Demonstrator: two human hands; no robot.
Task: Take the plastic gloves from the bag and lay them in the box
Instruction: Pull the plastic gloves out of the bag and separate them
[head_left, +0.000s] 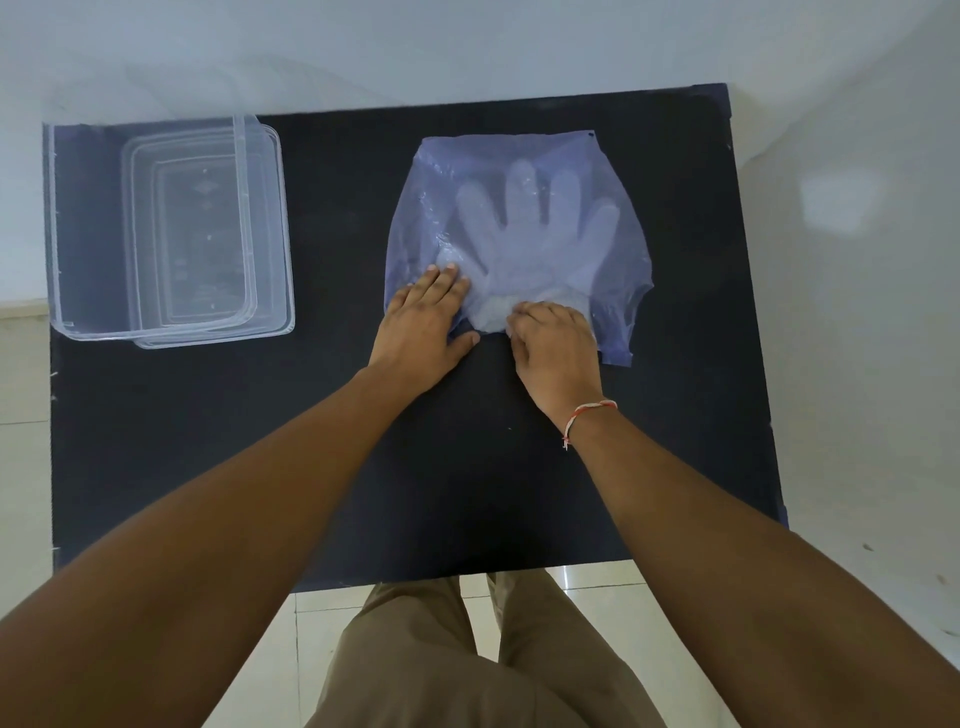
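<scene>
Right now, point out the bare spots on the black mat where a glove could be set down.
Bare mat lies between the clear box and the bag, and along the near edge. It is crowded at the bag's mouth, under the left hand and right hand.

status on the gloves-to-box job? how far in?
Early. Done: nothing moved yet; the clear box stands open at the table's left with no gloves inside, its lid beneath it. In hand: the left hand presses flat on the bag while the right hand takes a grip on the gloves at the bag's mouth. Left: pull them out, lay them in the box.
</scene>
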